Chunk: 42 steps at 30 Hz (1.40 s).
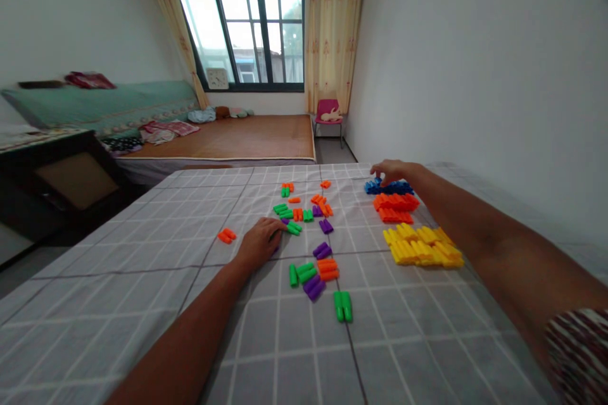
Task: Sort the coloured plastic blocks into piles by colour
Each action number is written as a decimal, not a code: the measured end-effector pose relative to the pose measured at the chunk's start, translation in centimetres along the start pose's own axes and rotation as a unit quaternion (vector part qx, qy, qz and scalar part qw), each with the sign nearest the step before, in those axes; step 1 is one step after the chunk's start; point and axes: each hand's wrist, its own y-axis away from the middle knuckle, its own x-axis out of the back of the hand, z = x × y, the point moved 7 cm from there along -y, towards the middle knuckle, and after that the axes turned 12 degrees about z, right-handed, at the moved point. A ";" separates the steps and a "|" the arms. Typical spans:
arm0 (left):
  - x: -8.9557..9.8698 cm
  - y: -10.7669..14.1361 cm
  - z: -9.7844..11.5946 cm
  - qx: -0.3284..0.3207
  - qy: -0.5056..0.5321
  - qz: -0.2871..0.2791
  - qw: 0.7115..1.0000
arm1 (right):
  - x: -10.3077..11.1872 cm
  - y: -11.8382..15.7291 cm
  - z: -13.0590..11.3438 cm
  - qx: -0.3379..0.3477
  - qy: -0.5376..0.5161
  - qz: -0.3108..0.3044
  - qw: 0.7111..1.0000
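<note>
My left hand [261,242] rests on the checked cloth, fingers curled down beside a green piece [294,228] and a purple one [285,221]. A bit of purple shows under its fingers; what they grip is hidden. Further off, my right hand [393,170] reaches over a pile of blue plastic pieces [396,188], its fingertips bent down around a blue piece [378,181] at the pile's left end. Small tube-shaped pieces in green [342,307], orange [327,269] and purple [314,288] lie scattered mid-table, many side by side in small groups.
Nearer than the blue pile lie a stacked orange pile [396,208] and a yellow pile [422,247]. Some orange pieces [227,236] sit apart on the left. Beyond the table [142,291] are a bed [256,136], a pink chair [327,107] and a window; a wall runs along the right.
</note>
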 end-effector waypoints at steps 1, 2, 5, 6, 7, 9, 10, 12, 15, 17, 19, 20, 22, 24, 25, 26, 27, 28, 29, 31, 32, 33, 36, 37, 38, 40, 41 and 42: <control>0.0 0.0 0.0 -0.002 -0.001 0.001 1.000 | -0.3 0.0 0.0 -0.005 -0.002 0.000 1.000; 0.0 0.0 0.1 -0.004 -0.002 0.002 1.000 | -0.6 0.0 0.1 -0.007 -0.004 -0.001 1.000; 0.0 0.0 -0.1 0.004 0.007 0.005 1.000 | -1.0 0.1 0.4 -0.009 -0.009 -0.003 1.000; 0.1 0.0 -0.2 0.011 0.015 0.008 1.000 | -0.9 0.1 0.5 -0.009 -0.009 0.002 1.000; 0.2 -0.1 -0.3 0.020 0.023 0.015 0.999 | -0.6 0.1 0.6 -0.011 -0.008 0.015 1.000; 0.7 -0.2 -0.8 0.042 0.032 0.041 0.998 | 0.4 0.0 0.1 -0.002 -0.003 0.056 0.998; 1.0 -0.3 -1.1 0.053 0.030 0.059 0.996 | 1.1 0.0 -0.7 0.011 -0.002 0.082 0.997; 1.5 -0.4 -1.8 0.072 0.014 0.085 0.994 | 2.4 0.2 -3.8 0.059 -0.013 0.129 0.990; 1.3 -0.3 -2.5 0.090 -0.021 0.066 0.994 | 3.0 1.1 -11.2 0.148 -0.073 0.136 0.977; 1.0 -0.2 -3.0 0.106 -0.038 0.039 0.993 | 2.3 2.1 -16.8 0.200 -0.107 0.101 0.969; 0.9 -0.1 -3.5 0.127 -0.039 0.022 0.991 | 1.6 3.2 -22.1 0.249 -0.119 0.092 0.957; 0.9 -0.1 -3.6 0.135 -0.033 0.012 0.990 | 1.3 3.7 -24.4 0.267 -0.123 0.095 0.951; 0.7 0.0 -3.9 0.141 -0.020 -0.011 0.990 | 0.8 4.4 -27.9 0.274 -0.130 0.108 0.947; 0.7 0.1 -3.8 0.133 -0.019 -0.020 0.991 | 0.2 4.6 -30.1 0.243 -0.124 0.116 0.955; 0.7 0.0 -3.6 0.120 -0.023 -0.015 0.992 | -0.1 4.7 -30.9 0.224 -0.116 0.119 0.960; 0.7 0.0 -3.3 0.103 -0.027 -0.008 0.994 | -0.4 4.8 -31.4 0.212 -0.108 0.123 0.964; 0.6 -0.1 -2.8 0.082 -0.027 -0.003 0.996 | -0.6 4.9 -32.0 0.210 -0.105 0.129 0.964; 0.4 -0.1 -2.2 0.058 -0.023 -0.003 0.998 | -0.7 5.1 -32.5 0.219 -0.109 0.136 0.960; 0.2 -0.1 -1.5 0.036 -0.017 -0.008 0.999 | -0.8 5.4 -32.9 0.236 -0.119 0.144 0.954; -0.2 -0.1 -0.3 0.012 -0.009 -0.029 0.999 | -0.7 6.2 -33.2 0.265 -0.146 0.168 0.938; -0.4 -0.1 0.1 0.008 -0.012 -0.042 0.999 | -0.6 6.6 -33.1 0.272 -0.154 0.181 0.933; -0.5 -0.2 0.4 0.007 -0.018 -0.053 0.998 | -0.4 7.0 -32.7 0.273 -0.154 0.194 0.930; -0.4 -0.3 0.6 0.005 -0.038 -0.066 0.997 | 0.3 8.2 -31.0 0.247 -0.125 0.233 0.932; -0.3 -0.4 0.4 0.006 -0.038 -0.064 0.997 | 0.6 8.6 -30.3 0.234 -0.118 0.240 0.935; -0.3 -0.5 0.1 0.009 -0.035 -0.059 0.998 | 0.9 9.0 -29.6 0.218 -0.121 0.245 0.937; -0.2 -0.6 -0.6 0.019 -0.027 -0.044 0.998 | 1.4 9.9 -28.0 0.177 -0.158 0.247 0.940; -0.2 -0.6 -0.9 0.020 -0.024 -0.037 0.999 | 1.4 10.4 -27.1 0.155 -0.189 0.245 0.938; -0.2 -0.7 -1.1 0.020 -0.022 -0.030 0.999 | 1.4 10.8 -26.3 0.133 -0.228 0.240 0.934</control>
